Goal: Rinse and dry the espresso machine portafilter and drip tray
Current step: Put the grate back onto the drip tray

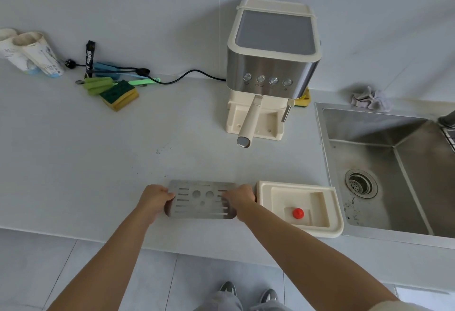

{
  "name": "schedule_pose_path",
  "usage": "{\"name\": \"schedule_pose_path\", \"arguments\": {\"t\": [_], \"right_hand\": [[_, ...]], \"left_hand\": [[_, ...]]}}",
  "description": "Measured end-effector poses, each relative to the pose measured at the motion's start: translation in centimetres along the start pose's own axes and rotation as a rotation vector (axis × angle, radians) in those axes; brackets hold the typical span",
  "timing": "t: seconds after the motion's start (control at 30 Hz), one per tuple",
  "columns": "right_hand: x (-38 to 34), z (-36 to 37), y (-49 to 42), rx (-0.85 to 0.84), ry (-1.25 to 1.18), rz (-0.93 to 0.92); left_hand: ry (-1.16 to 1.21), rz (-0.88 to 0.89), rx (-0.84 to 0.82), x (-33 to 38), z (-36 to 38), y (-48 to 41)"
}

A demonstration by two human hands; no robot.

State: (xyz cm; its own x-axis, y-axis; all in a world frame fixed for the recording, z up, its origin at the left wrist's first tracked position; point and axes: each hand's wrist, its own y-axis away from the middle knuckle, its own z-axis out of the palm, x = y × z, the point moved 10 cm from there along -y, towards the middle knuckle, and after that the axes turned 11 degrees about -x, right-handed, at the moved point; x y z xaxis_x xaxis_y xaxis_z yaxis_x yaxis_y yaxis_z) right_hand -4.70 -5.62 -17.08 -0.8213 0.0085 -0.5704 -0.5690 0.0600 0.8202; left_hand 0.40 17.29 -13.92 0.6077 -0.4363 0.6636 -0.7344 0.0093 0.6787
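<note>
Grate first: you've got the perforated steel drip-tray cover by its two short ends, left hand on one side and right hand on the other, fingers curled over the edges and pinching the metal. It sits at the front of the surface, though I can't tell if it's resting there or lifted a hair. My guess is you went two-handed so the thin sheet stays level and any leftover water doesn't run off.

Just beside it on the right is the cream drip tray basin with its red float sitting in the well, parked next to the sink, which makes sense since that's where it gets rinsed. Basin and grate are separated so each can be washed on its own.

Further back, the espresso machine has an empty base where the tray belongs, and the portafilter looks to be locked in, handle sticking out toward you, so that part isn't started. A grey cloth is bunched behind the sink, handy for drying. Sponge and brushes are way off to the left.
</note>
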Motion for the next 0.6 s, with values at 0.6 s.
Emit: {"name": "schedule_pose_path", "arguments": {"t": [0.6], "right_hand": [[-1.4,-15.4,7.5,0.187,0.060,-0.356]], "left_hand": [[-0.208,0.288,-0.267,7.8,10.6,3.8]]}}
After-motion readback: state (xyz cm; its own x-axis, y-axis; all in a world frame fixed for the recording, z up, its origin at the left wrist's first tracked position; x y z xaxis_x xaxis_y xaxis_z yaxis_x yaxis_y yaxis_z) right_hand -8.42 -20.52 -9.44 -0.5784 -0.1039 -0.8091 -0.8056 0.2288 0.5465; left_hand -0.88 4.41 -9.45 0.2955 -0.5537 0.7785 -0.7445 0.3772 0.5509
